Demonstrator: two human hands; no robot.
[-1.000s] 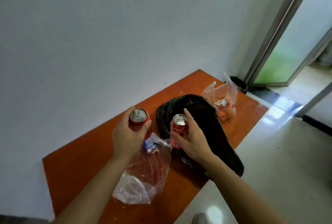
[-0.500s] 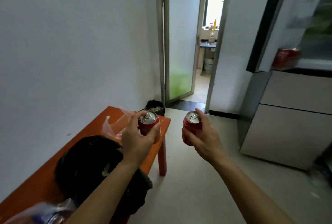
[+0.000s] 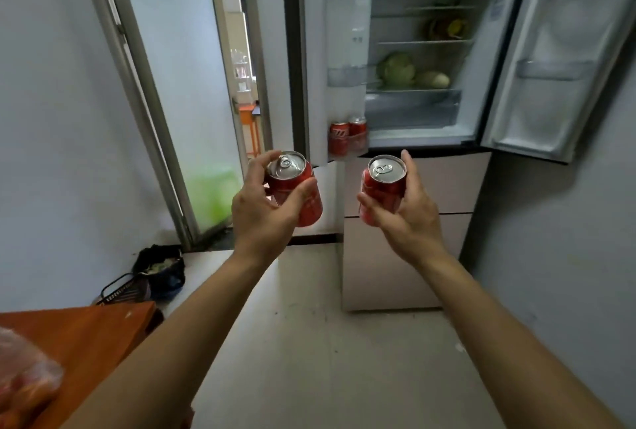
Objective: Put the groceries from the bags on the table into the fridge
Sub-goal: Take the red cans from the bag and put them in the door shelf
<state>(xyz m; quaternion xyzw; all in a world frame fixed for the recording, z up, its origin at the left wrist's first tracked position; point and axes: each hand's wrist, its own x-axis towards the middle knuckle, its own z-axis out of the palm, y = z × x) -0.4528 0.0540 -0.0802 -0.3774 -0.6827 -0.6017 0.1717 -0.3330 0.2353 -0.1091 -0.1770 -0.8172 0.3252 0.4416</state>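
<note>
- Head view: both forearms reach forward at chest height toward the open fridge (image 3: pixel 418 91).
- Left hand (image 3: pixel 263 212) curls around a red can (image 3: pixel 296 188), tilted right, thumb across its front.
- Right hand (image 3: pixel 407 212) wraps a second red can (image 3: pixel 382 188) from the right, index finger raised.
- Two more cans (image 3: pixel 347 138) stand in the left door's bottom shelf.

Two red cans with silver tops, one (image 3: pixel 295 188) tilted slightly right, one (image 3: pixel 382 188) near upright, held apart in mid-air before the open fridge (image 3: pixel 413 112). Two more cans (image 3: pixel 347 138) stand in its left door shelf.
</note>
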